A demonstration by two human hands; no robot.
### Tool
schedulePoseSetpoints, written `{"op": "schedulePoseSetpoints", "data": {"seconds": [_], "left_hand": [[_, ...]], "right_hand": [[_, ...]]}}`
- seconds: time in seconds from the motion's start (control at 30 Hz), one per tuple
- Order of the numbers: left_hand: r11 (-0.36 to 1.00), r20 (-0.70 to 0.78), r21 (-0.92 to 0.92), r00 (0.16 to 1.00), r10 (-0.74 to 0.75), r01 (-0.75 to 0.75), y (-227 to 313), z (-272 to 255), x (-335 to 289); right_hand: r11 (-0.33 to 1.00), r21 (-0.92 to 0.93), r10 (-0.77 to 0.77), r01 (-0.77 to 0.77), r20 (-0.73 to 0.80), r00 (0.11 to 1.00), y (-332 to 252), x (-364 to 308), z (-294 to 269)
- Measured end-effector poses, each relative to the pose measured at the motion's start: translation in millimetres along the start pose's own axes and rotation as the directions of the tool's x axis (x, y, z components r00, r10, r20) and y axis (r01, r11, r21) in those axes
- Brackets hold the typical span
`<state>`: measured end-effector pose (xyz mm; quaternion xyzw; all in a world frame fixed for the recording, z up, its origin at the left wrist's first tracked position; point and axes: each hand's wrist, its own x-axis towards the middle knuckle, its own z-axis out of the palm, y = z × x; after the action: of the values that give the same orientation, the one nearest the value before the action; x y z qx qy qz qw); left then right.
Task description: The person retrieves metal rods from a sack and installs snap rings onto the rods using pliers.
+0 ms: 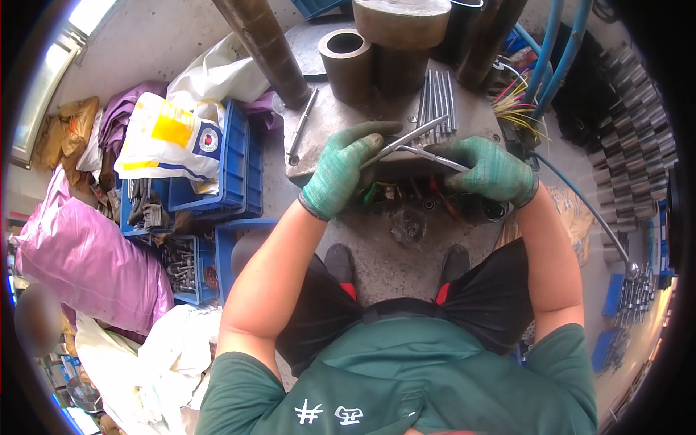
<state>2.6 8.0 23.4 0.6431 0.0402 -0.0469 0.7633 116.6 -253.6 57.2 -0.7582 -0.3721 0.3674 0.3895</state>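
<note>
My left hand (330,174), in a green knit glove with darkened fingertips, is closed on a slim metal rod (415,135) that slants up to the right. My right hand (496,172), gloved the same way, grips a second thin rod (433,156) that points up to the left. The two rods cross or touch near the left hand's fingers; which of the two I cannot tell. Both hands are over the near edge of a grey metal machine table (301,168). Several similar rods (437,94) lie side by side on it, and a single rod (301,125) lies at its left.
A hollow steel cylinder (346,76) and a thick round press block (401,25) stand behind the rods, between two posts (268,54). Blue crates (232,159) and a purple sack (90,254) are at left. Stacked metal tubes (634,138) and loose wires (516,109) are at right.
</note>
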Motion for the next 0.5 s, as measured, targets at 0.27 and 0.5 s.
{"op": "schedulePoseSetpoints", "data": {"seconds": [0.27,0.5], "left_hand": [[0.972,0.038,-0.233,0.999,-0.011,0.020,-28.4,-1.4,9.8],[0.832,0.050,-0.547,0.996,-0.074,0.089,-26.1,6.5,10.1]], "right_hand": [[0.976,0.100,0.182,-0.192,0.102,0.978,-17.2,4.2,13.1],[0.990,0.102,0.093,-0.100,0.068,0.993,-11.1,6.6,13.9]]}}
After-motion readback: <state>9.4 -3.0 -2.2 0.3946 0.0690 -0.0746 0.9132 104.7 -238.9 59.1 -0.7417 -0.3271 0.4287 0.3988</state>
